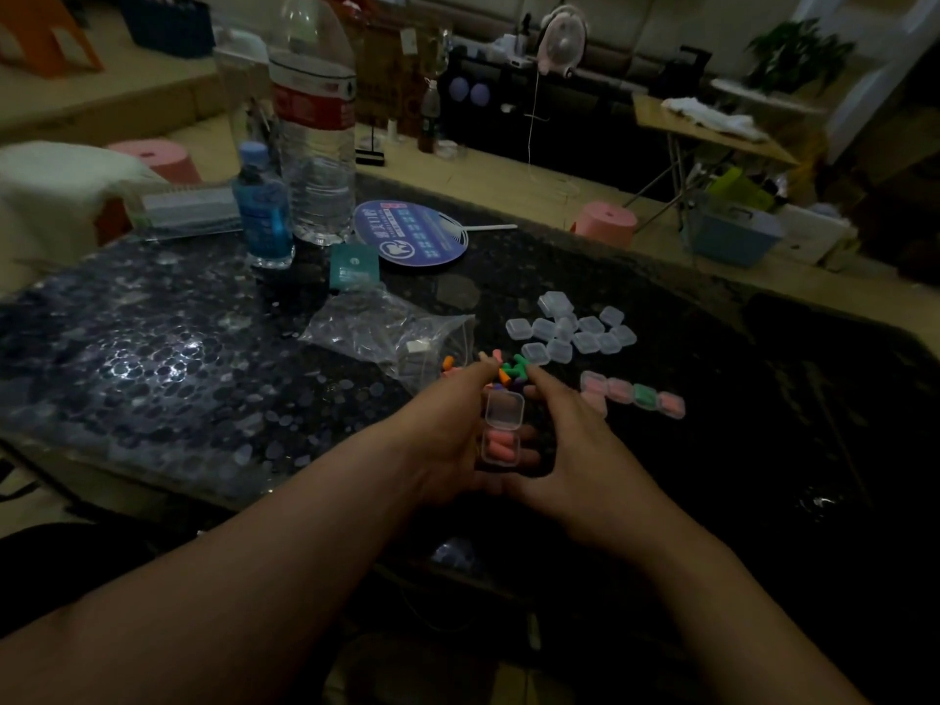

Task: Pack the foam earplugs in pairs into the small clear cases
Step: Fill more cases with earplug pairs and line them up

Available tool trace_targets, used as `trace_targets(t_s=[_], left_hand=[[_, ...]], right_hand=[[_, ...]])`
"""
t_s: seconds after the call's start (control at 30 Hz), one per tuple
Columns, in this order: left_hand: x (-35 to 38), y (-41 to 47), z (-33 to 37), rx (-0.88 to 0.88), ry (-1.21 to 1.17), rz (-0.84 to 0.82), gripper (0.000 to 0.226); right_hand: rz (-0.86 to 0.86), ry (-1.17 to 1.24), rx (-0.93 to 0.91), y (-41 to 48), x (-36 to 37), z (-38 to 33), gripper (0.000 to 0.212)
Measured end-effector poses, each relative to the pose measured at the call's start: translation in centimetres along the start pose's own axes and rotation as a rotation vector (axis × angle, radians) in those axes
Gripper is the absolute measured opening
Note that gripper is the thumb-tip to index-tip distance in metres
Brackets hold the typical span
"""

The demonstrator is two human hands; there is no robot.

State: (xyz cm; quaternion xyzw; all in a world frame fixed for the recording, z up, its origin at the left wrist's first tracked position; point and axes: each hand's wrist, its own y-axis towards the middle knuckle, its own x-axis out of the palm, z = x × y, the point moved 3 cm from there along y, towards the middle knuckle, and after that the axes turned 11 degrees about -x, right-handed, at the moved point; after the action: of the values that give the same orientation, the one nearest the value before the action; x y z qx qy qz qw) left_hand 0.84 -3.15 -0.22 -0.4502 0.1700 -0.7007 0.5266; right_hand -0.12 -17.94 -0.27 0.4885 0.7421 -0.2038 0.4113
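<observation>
Open clear case (501, 428) w/ 2 pink earplugs (499, 445) sits btwn both hands over bench (737, 450). The left hand (447, 440) grips it. The right hand (575, 450) is alongside, grip unclear. Just beyond: loose earplugs (508, 371), empty cases (575, 333); filled cases (636, 396) to right.

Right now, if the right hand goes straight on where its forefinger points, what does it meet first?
Most likely the loose earplugs, just ahead of the right hand; the empty cases lie farther on. Depth is unclear.

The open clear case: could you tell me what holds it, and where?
The left hand holds the case by its base, fingers beneath; right hand unclear.
</observation>
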Motion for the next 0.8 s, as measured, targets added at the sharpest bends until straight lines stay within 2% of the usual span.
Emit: trace_targets(t_s=[0.07, 0.37, 0.53, 0.7, 0.8], left_hand=[[0.1, -0.2, -0.1, -0.012, 0.008, -0.016, 0.052], [-0.4, 0.5, 0.4, 0.016, -0.003, 0.044, 0.063], [-0.4, 0.3, 0.6, 0.016, -0.002, 0.001, 0.058], [-0.4, 0.6, 0.7, 0.076, -0.059, -0.024, 0.032], [-0.4, 0.9, 0.7, 0.134, -0.066, -0.039, 0.038]], right_hand=[[0.018, -0.013, -0.038, 0.1, 0.2, -0.1, 0.12], [0.158, -0.087, -0.128, 0.0, 0.2, -0.7, 0.061], [0.221, -0.089, -0.144, 0.0, 0.3, -1.0, 0.049], [0.262, -0.063, -0.175, 0.0, 0.2, -1.4, 0.04], [0.304, -0.129, -0.2, -0.1, -0.1, -1.6, 0.036]])
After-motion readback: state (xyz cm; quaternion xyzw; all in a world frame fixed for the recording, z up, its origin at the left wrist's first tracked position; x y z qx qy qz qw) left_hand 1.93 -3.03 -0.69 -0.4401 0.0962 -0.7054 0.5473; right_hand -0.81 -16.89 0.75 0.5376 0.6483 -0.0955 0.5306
